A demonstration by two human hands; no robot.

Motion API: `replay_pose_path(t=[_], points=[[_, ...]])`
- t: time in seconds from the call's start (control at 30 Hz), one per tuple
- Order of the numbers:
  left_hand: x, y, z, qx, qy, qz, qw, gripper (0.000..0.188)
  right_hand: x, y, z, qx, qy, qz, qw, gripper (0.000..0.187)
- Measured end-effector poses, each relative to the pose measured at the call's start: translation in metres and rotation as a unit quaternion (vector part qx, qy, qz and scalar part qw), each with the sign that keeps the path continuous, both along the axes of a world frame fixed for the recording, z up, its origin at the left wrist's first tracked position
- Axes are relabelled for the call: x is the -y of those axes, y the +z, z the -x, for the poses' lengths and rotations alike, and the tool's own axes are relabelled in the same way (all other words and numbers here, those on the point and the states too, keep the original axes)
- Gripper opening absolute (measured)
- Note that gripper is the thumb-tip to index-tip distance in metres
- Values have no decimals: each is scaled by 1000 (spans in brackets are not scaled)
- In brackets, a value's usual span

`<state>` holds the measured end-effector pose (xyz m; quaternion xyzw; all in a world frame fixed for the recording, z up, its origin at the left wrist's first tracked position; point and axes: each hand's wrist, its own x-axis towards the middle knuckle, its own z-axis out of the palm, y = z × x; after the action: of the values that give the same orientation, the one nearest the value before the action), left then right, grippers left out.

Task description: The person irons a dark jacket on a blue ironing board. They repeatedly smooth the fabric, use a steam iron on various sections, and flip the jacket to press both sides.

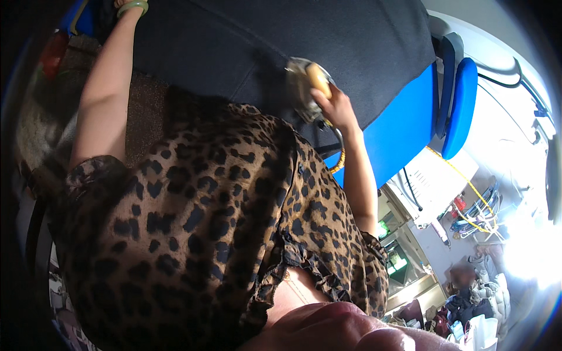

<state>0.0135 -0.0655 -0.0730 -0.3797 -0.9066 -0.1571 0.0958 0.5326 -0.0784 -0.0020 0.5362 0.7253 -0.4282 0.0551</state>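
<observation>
My right hand [338,110] is closed around the tan handle of a steam iron [298,88]. The iron is a little blurred and lies against dark cloth [228,44] spread over a blue board [401,126]. A cord or hose with yellow and black wrapping trails from the iron past my right forearm. My left arm stretches to the far left, where my left hand [124,3] is mostly cut off by the picture's top edge, next to the dark cloth. A pale green bangle circles that wrist, and the fingers are hidden.
A blue padded piece [461,108] stands beyond the board's right end. At the right are a white box-like unit [436,178], a bundle of cables and hangers [480,207], and a heap of clothes and bags [474,298]. A yellow hose runs there. Bright light glares at the right edge.
</observation>
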Motion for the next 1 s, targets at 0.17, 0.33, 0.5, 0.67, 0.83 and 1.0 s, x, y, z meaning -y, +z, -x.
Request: replay_pose_path(t=[0.17, 0.33, 0.5, 0.67, 0.83, 1.0], points=[[-5, 3, 0, 18, 8, 23, 1000, 56, -14, 13, 58, 3, 63, 0, 998, 58], [-5, -8, -7, 37, -1, 29, 999, 56, 32, -24, -94, 37, -180, 20, 983, 48], [-2, -22, 5, 56, 5, 36, 998, 59, 57, -26, -151, 159, -193, -94, 964, 48], [-19, -31, 29, 141, -34, 65, 987, 66, 16, -11, -13, 17, -225, -23, 974, 84], [-34, -45, 22, 79, 11, 103, 991, 68, -33, -23, 42, -4, -68, 7, 998, 97], [-25, -33, 12, 12, 17, 64, 998, 61, -19, -27, -57, -66, -345, 15, 936, 74]])
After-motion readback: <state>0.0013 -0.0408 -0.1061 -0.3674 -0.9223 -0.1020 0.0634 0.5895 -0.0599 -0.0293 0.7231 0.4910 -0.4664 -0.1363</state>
